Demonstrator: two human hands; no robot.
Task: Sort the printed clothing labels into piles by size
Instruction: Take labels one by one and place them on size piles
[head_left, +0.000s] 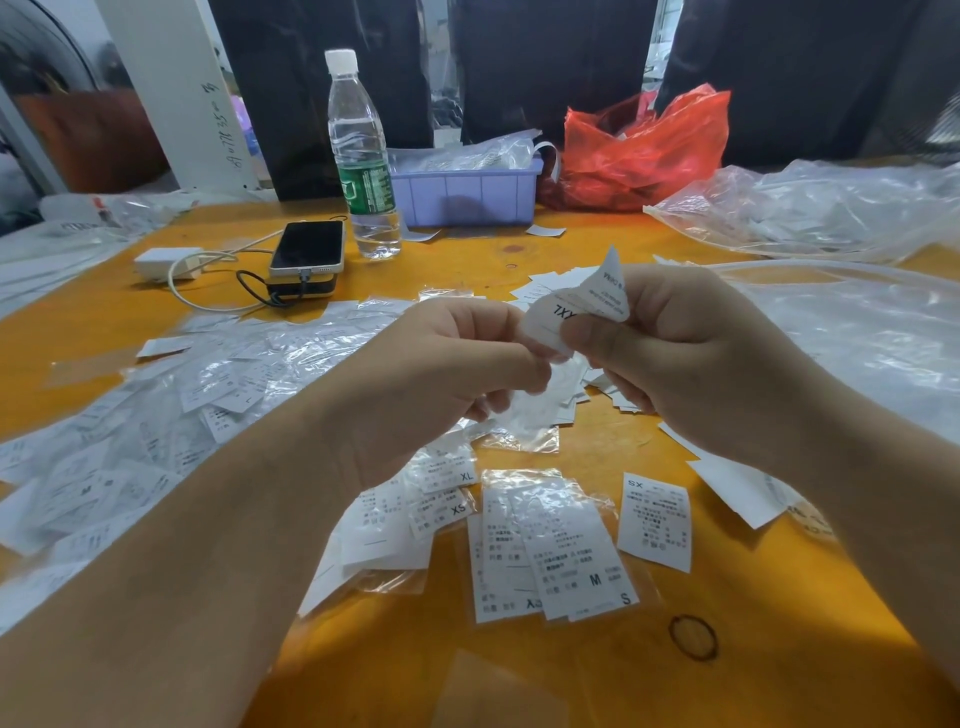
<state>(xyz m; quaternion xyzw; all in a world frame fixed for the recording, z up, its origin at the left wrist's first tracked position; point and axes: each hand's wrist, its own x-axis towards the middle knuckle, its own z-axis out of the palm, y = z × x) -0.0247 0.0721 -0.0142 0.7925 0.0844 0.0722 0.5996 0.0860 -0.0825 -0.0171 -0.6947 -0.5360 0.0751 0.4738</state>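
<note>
Right hand (691, 353) pinches label (582, 306) | left hand (441, 379) pinches it too | white, curled, printed XL

Phone (307, 247) left of bottle (362, 156) — tray (465, 195) behind, right.

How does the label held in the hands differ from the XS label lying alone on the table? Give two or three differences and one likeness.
The held label is bent and lifted off the table, pinched by the left hand and the right hand; the XS label lies flat and untouched. The held label shows size letters ending in XL; the XS label reads XS. Both are white with black print.
</note>
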